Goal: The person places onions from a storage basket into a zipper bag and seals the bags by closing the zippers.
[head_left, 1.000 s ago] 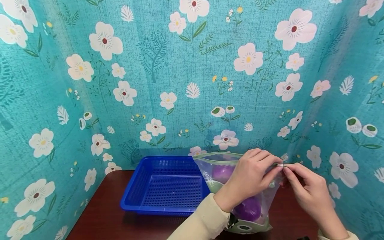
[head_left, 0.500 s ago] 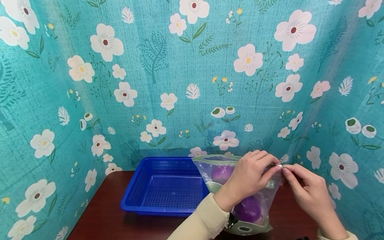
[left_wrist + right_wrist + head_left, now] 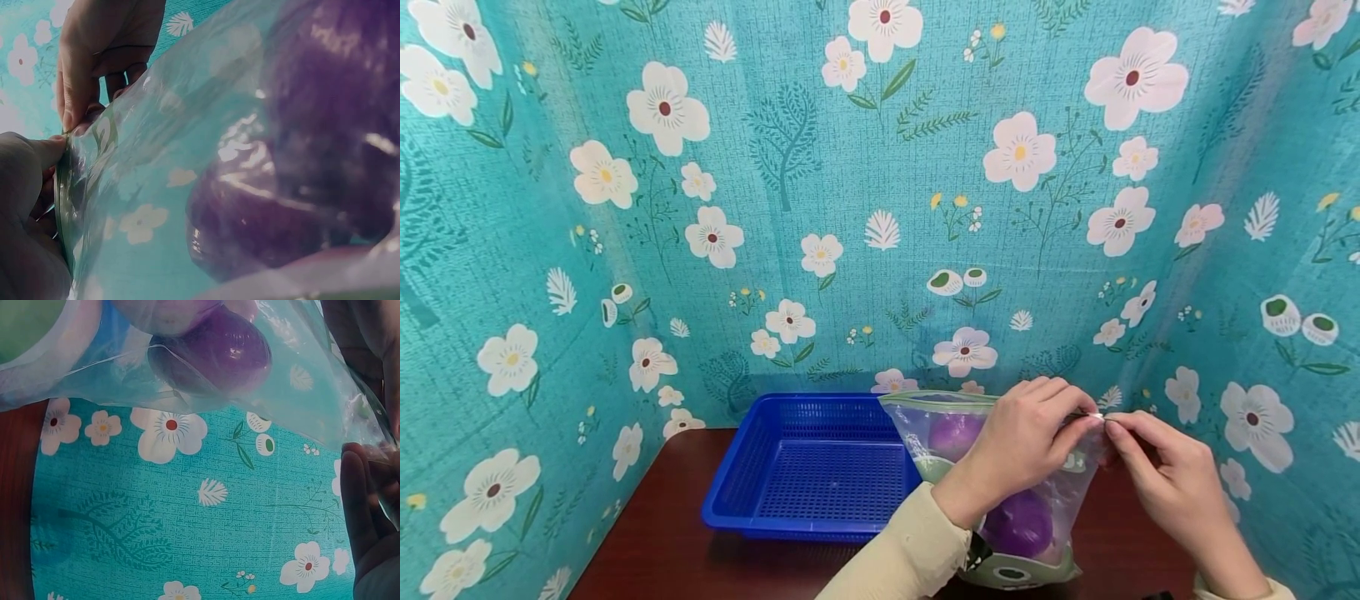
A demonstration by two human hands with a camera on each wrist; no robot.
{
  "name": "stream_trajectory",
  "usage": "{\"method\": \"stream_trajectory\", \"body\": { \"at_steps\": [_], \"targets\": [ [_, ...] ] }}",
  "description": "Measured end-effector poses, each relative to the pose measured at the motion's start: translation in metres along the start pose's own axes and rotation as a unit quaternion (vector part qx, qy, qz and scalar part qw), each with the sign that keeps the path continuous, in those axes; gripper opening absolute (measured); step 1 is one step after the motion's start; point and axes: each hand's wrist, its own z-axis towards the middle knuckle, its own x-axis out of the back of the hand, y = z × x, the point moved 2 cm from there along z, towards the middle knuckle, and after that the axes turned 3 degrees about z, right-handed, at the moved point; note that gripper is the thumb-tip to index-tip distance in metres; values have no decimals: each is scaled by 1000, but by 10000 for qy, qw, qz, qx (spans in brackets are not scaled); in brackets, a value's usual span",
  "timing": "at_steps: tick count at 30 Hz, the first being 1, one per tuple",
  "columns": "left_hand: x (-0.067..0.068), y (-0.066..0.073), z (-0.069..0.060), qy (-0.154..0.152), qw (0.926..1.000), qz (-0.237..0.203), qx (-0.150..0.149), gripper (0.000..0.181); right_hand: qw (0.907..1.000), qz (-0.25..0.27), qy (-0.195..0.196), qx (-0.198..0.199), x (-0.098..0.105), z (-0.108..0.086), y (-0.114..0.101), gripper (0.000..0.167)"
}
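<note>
A clear zip bag (image 3: pixel 1063 512) with a green zip edge and green print stands upright at the right of the table. Rounded, shiny purple things (image 3: pixel 1021 525) lie inside it; their kind is hard to tell through the plastic. My left hand (image 3: pixel 1026 429) crosses in front of the bag and pinches the zip edge close to its right corner. Right beside it, my right hand (image 3: pixel 1176 479) pinches the corner end between thumb and forefinger. In the left wrist view the zip edge (image 3: pixel 60 206) runs between the left fingers, and the right hand (image 3: pixel 106 50) meets them at the corner.
A blue plastic basket (image 3: pixel 718 500) with a perforated bottom stands left of the bag, its right side partly behind it. Both are on a dark red-brown table (image 3: pixel 647 533). Teal flowered cloth (image 3: pixel 850 167) hangs around the back and sides.
Both hands keep their pinch on the bag's zip edge, and the pinched spot shifts very slightly left. The bag and basket stay in place; the head view drifts a little.
</note>
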Motion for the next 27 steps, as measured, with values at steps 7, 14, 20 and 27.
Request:
{"method": "stream_trajectory", "body": {
  "at_steps": [7, 14, 20, 27],
  "targets": [
    [-1, -1, -1, 32, 10000, 60, -71, 11, 10000, 39, 8, -44, 1, -1, 0, 26],
    [1, -3, -2, -5, 10000, -2, -46, 11, 10000, 34, -14, -32, 3, -1, 3, 27],
    [4, -5, -4, 21, 10000, 26, -57, 11, 9999, 34, -19, -127, 3, -2, 4, 26],
    [7, -8, -6, 48, 10000, 2, -59, 11, 9999, 38, -20, -151, 4, -3, 4, 26]
  ]
}}
